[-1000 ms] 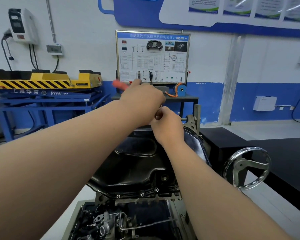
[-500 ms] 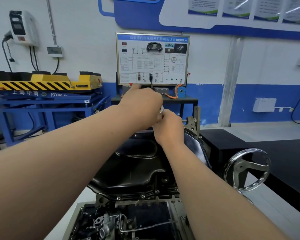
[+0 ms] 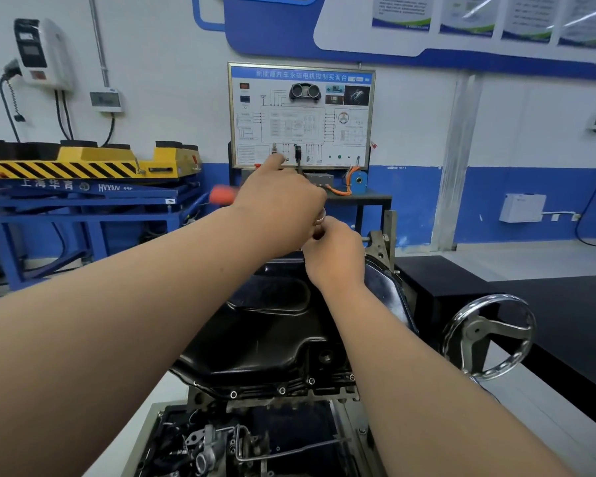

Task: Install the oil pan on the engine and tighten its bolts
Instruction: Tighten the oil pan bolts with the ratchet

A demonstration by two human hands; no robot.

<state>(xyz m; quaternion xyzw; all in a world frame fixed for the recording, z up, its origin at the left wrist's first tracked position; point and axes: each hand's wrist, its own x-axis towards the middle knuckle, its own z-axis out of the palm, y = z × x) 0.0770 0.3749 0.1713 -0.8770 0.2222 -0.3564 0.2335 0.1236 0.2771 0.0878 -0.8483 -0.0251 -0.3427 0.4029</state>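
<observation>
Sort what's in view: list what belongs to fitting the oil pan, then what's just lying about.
Job: black oil pan; flange bolts; engine under it; red-handled tool, gripped by the left hand, right hand holding its chrome end.
Not in use: handwheel; wiring training board; yellow lift table; wall charger box.

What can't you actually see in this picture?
Head view, the only one:
Spot being worked: hidden behind the left hand and right hand.
Tool: orange handle blurred, its head mostly covered by the left hand.
Oil pan far rim: behind both hands.
Right hand's grip: faces away, so what it holds is unclear.
</observation>
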